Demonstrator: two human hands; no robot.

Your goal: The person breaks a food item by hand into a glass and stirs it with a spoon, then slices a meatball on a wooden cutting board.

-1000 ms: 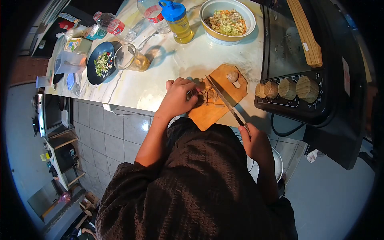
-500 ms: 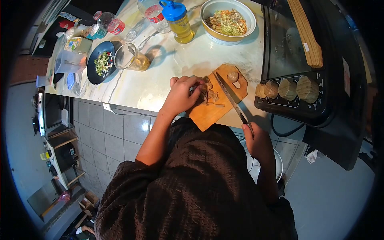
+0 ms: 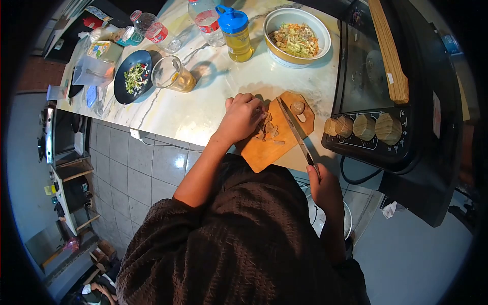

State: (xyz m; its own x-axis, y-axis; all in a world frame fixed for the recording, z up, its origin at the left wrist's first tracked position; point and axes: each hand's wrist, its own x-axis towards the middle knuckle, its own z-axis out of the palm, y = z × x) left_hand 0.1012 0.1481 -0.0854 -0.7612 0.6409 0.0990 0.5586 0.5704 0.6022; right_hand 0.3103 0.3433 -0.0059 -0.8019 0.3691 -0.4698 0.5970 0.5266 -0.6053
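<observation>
A wooden cutting board [image 3: 264,152] lies at the counter's front edge. My left hand [image 3: 241,118] is over its left side, fingers curled down at a pile of brown sliced pieces [image 3: 268,128]; the fingertips are partly hidden. My right hand [image 3: 325,184] grips the handle of a knife [image 3: 298,133], its blade slanting across the board with the tip pointing away from me. To the right of the blade sit a round brown ball that looks like a meatball [image 3: 298,108] and a small pale cut piece [image 3: 302,118].
Behind the board stand a bowl of shredded vegetables [image 3: 297,15] and a blue-capped oil bottle [image 3: 236,38]. Leftward are a glass jug [image 3: 173,76], a dark plate of chopped greens [image 3: 122,89] and plastic bottles [image 3: 161,35]. A black oven with wooden knobs [image 3: 389,128] borders the right side.
The whole view has shifted slightly with my head. Both hands, the knife and the pieces keep nearly the same places on the board.
</observation>
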